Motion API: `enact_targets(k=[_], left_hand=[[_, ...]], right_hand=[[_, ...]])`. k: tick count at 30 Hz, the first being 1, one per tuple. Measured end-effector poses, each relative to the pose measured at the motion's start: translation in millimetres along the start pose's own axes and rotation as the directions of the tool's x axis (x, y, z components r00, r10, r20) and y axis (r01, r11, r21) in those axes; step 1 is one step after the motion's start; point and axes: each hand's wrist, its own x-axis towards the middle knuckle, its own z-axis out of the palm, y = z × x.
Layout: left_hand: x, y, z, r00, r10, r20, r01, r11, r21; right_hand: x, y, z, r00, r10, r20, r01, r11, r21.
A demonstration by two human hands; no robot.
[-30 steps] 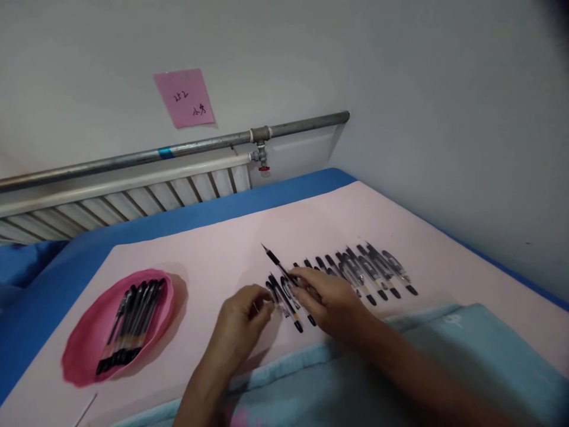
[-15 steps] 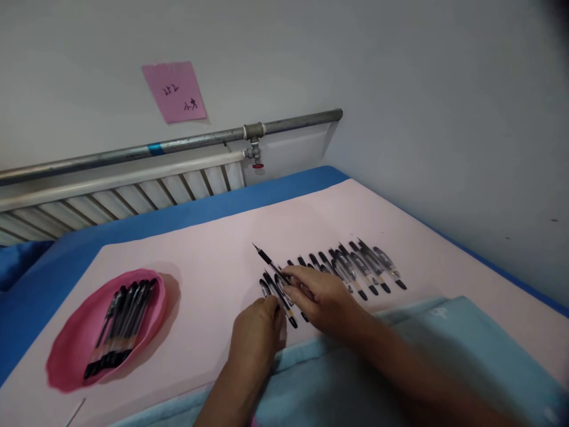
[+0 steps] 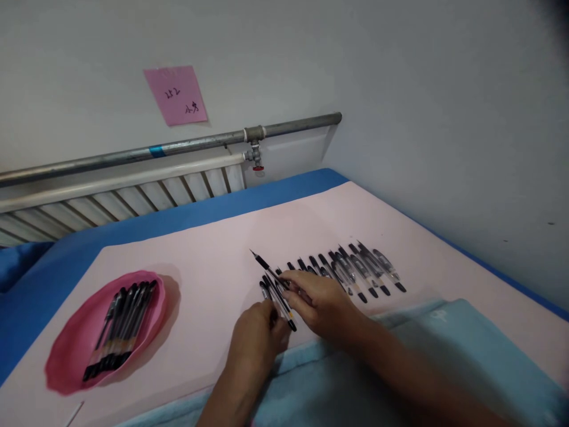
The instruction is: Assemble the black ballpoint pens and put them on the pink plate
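Observation:
My right hand [image 3: 320, 299] is closed around an uncapped black gel pen [image 3: 261, 261], whose bare tip points up and to the left. Its rear part is hidden in my fingers. Just left of it, my left hand [image 3: 255, 335] is closed, thumb and fingers pinched at the lower end of a dark pen cap [image 3: 264, 288]. Between the two hands another pen [image 3: 284, 309] lies on the pink mat, its black end toward me. To the right, a row of uncapped pens and loose clear caps [image 3: 355, 267] lies slanted side by side.
A pink bowl [image 3: 57, 362] at the left holds several pens [image 3: 120, 329]. Pink sheeting [image 3: 213, 261] covers the blue-edged table [image 3: 75, 237]. Light blue cloth [image 3: 427, 338] lies along the near edge. A radiator [image 3: 133, 198] and a pipe [image 3: 195, 142] run along the wall behind.
My right hand has tilted the held pen slightly, its tip shifting a little left and down. My left hand has hardly moved. The bowl and row of pens stay put.

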Motion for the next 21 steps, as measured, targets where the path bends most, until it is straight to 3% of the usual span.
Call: enact_targets(k=[2, 4, 7, 11, 21], left_hand=[[4.3, -1.1, -15.7, 0.996, -0.091, 0.016, 0.092, 0.956, -0.280], [9.7, -2.7, -35.4, 0.985, -0.169, -0.035, 0.122, 0.824, -0.553], [16.9, -6.7, -60.6, 0.955, -0.277, -0.102, 0.105, 0.641, -0.761], [20.7, -11.3, -71.0, 0.953, -0.292, -0.081, 0.094, 0.540, -0.836], [13.4, -4.0, -66.3, 0.973, -0.229, -0.040, 0.112, 0.613, -0.782]], right_hand=[[-0.9, 1.1, 0.5, 0.999, -0.045, 0.011, 0.045, 0.999, -0.007], [-1.9, 1.3, 1.3, 0.995, -0.091, 0.039, 0.092, 0.996, -0.002], [-3.1, 0.1, 2.8, 0.987, -0.124, 0.103, 0.123, 0.992, 0.023], [-3.5, 0.2, 4.9, 0.978, -0.136, 0.161, 0.135, 0.991, 0.018], [-4.7, 3.8, 6.9, 0.974, -0.139, 0.178, 0.150, 0.987, -0.052]])
